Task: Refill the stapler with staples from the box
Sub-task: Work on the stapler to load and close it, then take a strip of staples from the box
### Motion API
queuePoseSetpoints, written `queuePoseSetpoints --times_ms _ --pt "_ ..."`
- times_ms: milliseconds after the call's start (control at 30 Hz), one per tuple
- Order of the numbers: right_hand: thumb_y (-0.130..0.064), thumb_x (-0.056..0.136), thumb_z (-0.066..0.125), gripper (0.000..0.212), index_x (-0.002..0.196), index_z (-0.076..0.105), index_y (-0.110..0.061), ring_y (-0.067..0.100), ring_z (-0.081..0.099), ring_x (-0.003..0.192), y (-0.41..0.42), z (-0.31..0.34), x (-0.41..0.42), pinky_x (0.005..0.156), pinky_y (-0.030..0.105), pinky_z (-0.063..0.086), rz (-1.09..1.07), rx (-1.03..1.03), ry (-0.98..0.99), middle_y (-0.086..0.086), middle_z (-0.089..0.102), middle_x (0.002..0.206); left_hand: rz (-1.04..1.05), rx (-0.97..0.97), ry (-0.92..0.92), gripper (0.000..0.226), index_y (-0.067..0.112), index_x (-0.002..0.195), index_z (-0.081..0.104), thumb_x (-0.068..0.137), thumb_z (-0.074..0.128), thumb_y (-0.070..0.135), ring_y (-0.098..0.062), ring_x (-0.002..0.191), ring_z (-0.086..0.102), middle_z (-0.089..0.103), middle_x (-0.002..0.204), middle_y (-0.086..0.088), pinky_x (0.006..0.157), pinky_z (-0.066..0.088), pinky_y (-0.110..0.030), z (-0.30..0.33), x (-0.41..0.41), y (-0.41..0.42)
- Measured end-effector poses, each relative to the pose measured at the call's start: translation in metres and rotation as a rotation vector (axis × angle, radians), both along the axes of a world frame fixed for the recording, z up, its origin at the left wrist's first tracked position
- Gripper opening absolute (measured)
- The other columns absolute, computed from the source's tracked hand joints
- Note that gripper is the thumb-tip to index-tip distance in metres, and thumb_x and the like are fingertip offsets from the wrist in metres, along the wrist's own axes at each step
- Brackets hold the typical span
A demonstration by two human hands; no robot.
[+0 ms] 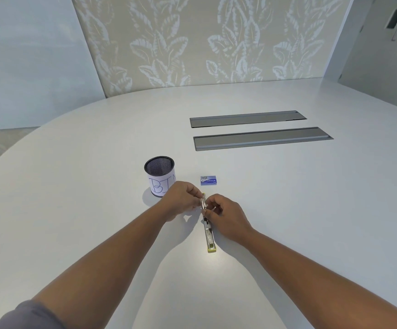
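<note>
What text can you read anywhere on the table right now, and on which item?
"BI", then a stroke cut off by the left hand: handwritten on the paper label of the mesh cup.
Staple box: print too small to read.
Stapler: no text visible.

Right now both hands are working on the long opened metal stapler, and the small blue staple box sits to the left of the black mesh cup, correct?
Not quite. In the head view the small blue staple box sits to the right of the black mesh cup, not the left. Both the left hand and right hand are indeed on the long opened metal stapler.
</note>
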State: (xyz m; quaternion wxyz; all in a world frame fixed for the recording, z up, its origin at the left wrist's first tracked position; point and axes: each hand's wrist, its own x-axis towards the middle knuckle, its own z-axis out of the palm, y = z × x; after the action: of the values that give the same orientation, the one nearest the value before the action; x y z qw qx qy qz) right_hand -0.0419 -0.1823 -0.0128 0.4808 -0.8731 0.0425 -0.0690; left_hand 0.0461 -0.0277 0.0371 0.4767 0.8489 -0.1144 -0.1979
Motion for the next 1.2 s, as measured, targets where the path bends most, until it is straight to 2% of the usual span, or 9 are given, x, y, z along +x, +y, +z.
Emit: queuePoseSetpoints --times_ms 167,367,567,733,800,867,933,1067,1200 --pt "-0.043 0.087 0.072 0.014 0.092 0.062 -0.035 0.014 0.069 0.075 0.002 0.003 -0.001 0.077 0.040 0.055 -0.002 0.014 0.017 -0.010 0.071 0.092 -0.052 0.034 -0.068 0.005 0.006 0.087 0.075 0.085 0.074 0.001 -0.015 0.065 0.062 0.072 0.077 -0.009 0.062 0.054 -0.023 0.010 0.004 0.004" --pt "-0.040 0.090 0.070 0.015 0.087 0.061 -0.029 0.000 0.051 0.051 0.003 0.023 0.018 0.059 0.024 0.041 -0.063 0.134 -0.043 -0.016 0.063 0.080 -0.041 0.117 -0.254 0.017 0.017 0.072 0.071 0.080 0.077 0.004 -0.015 0.059 0.064 0.071 0.066 -0.001 0.065 0.055 -0.030 0.049 0.021 0.014" --pt "-0.034 0.092 0.068 0.013 0.100 0.064 -0.025 0.000 0.055 0.065 0.013 0.060 0.057 0.069 0.026 0.046 -0.011 0.057 -0.141 -0.014 0.065 0.092 0.039 0.176 -0.417 0.019 0.025 0.070 0.071 0.079 0.081 0.011 -0.013 0.069 0.066 0.070 0.069 0.008 0.062 0.049 -0.021 0.091 0.048 0.039" --pt "-0.035 0.093 0.070 0.026 0.115 0.068 -0.023 0.002 0.056 0.069 0.035 0.090 0.095 0.072 0.025 0.045 0.070 -0.003 -0.173 -0.013 0.067 0.099 0.061 0.090 -0.326 0.007 0.009 0.083 0.074 0.082 0.079 0.003 -0.031 0.080 0.076 0.077 0.085 -0.019 0.083 0.061 -0.044 0.105 0.063 0.057" --pt "-0.036 0.092 0.071 0.026 0.114 0.070 -0.021 0.005 0.059 0.076 0.045 0.103 0.110 0.074 0.028 0.050 0.108 -0.019 -0.159 -0.009 0.071 0.101 0.067 0.039 -0.286 0.008 0.005 0.084 0.074 0.083 0.076 -0.003 -0.027 0.074 0.075 0.076 0.087 -0.023 0.078 0.062 -0.039 0.108 0.066 0.061" --pt "-0.031 0.090 0.074 0.017 0.105 0.071 -0.021 0.011 0.064 0.085 0.055 0.112 0.122 0.079 0.031 0.055 0.112 -0.012 -0.144 -0.005 0.073 0.098 0.101 -0.018 -0.238 0.009 0.002 0.088 0.073 0.084 0.074 -0.006 -0.021 0.070 0.074 0.075 0.088 -0.023 0.066 0.062 -0.023 0.109 0.069 0.066" --pt "-0.024 0.087 0.076 0.008 0.094 0.071 -0.023 0.014 0.067 0.084 0.061 0.116 0.132 0.072 0.030 0.054 0.086 0.021 -0.125 -0.004 0.073 0.089 0.152 -0.070 -0.192 0.010 -0.003 0.093 0.073 0.084 0.075 -0.006 -0.017 0.068 0.073 0.073 0.088 -0.021 0.060 0.058 -0.017 0.107 0.072 0.071" --pt "-0.017 0.082 0.078 0.007 0.081 0.073 -0.022 0.011 0.065 0.071 0.069 0.116 0.141 0.062 0.026 0.048 0.056 0.025 -0.102 -0.004 0.072 0.077 0.208 -0.140 -0.125 0.009 -0.005 0.093 0.071 0.085 0.074 -0.008 -0.024 0.076 0.073 0.072 0.089 -0.021 0.069 0.063 -0.023 0.099 0.076 0.076" --pt "-0.016 0.078 0.078 0.006 0.079 0.074 -0.019 0.012 0.064 0.069 0.074 0.114 0.145 0.061 0.025 0.050 0.053 0.030 -0.093 -0.003 0.073 0.075 0.260 -0.174 -0.105 0.010 -0.005 0.089 0.073 0.081 0.072 -0.011 -0.023 0.072 0.074 0.073 0.089 -0.023 0.063 0.061 -0.021 0.093 0.080 0.076"
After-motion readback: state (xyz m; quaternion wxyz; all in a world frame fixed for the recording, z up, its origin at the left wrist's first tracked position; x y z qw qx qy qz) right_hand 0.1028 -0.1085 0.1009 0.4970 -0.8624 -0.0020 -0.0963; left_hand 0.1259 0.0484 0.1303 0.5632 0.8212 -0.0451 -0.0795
